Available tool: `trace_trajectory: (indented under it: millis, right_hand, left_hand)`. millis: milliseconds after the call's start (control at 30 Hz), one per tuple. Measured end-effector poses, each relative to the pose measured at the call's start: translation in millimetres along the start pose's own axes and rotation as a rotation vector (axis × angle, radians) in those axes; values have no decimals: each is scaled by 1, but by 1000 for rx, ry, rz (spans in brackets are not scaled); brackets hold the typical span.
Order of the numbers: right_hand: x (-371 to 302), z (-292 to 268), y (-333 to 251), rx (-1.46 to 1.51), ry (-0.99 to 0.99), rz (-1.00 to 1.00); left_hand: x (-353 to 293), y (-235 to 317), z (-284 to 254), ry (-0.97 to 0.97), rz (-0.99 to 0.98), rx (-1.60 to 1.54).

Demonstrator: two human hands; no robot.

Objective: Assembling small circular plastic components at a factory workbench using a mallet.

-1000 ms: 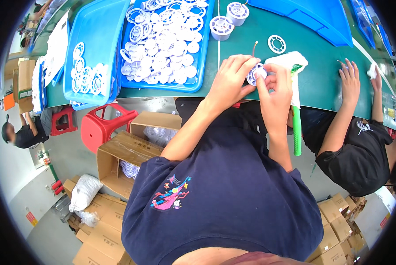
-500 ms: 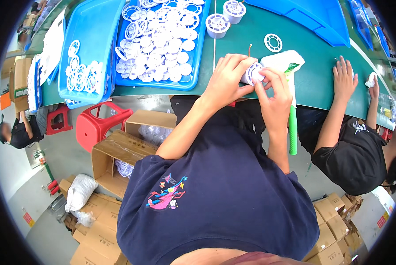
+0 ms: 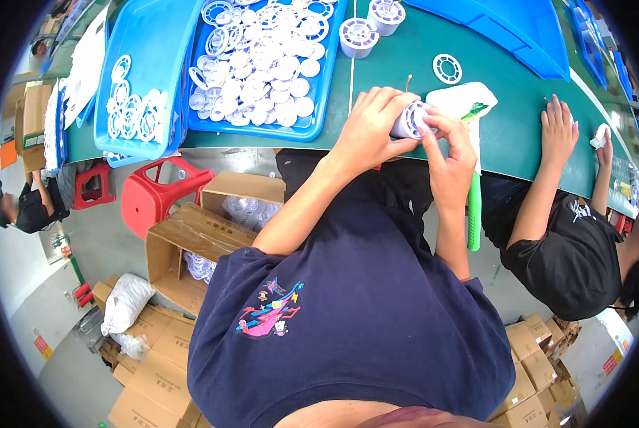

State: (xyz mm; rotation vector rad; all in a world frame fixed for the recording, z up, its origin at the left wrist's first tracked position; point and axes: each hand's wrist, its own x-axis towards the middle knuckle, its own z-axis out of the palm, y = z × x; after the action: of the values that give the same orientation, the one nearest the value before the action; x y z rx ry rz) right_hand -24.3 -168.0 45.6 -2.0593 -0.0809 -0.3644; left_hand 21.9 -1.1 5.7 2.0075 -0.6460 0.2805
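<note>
At the table's near edge, my left hand [image 3: 371,130] is closed round the side of a white round plastic housing [image 3: 407,123], tilted toward me. A thin copper-coloured wire [image 3: 408,83] sticks up just behind it. My right hand [image 3: 449,148] has its thumb and fingers on the housing's slotted end face; whether they pinch a separate small part is hidden. Close behind the right hand lies a mallet-like tool with a white head [image 3: 464,98] and a green handle [image 3: 474,214] that hangs over the edge. A loose white slotted ring [image 3: 447,68] lies farther back.
Two white housings [image 3: 359,38] stand at the back. A blue tray [image 3: 318,114] of white discs and rings and another blue tray [image 3: 148,43] are left. A blue bin [image 3: 505,32] sits back right. A co-worker's hand [image 3: 558,132] rests rightward. A red stool [image 3: 148,196] and cartons [image 3: 191,232] stand below.
The whole view has shifted slightly. My right thumb and fingers have moved a little on the housing's end face, while my left hand keeps its hold.
</note>
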Motion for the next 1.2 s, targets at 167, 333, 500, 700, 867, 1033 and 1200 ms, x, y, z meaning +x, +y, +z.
trace_trajectory:
  millis: [167,333,500,700,867,1033,1200]
  right_hand:
    - [1,-2,-1,-88,-13,-43]
    - [12,-3,-9,-243,-71,-206]
    - [82,-25,15,-707,-14,-272]
    - [138,-20,31,-962,-312,157]
    - [136,-19,40,-776,-399,-157]
    - [140,-7,30,-776,-450,-172]
    - [126,-7,26,-201,-354,-167]
  left_hand:
    - [1,-1,2,-7,-6,-12]
    - [-3,-7,2,-2,-35,-18]
    - [-3,-6,3,56,-90,-14]
    - [-5,-6,5,142,-160,16]
    - [-5,-4,4,133,-160,39]
    - [-5,-8,5,124,-163,27]
    - [-5,-5,1,107,-232,-13]
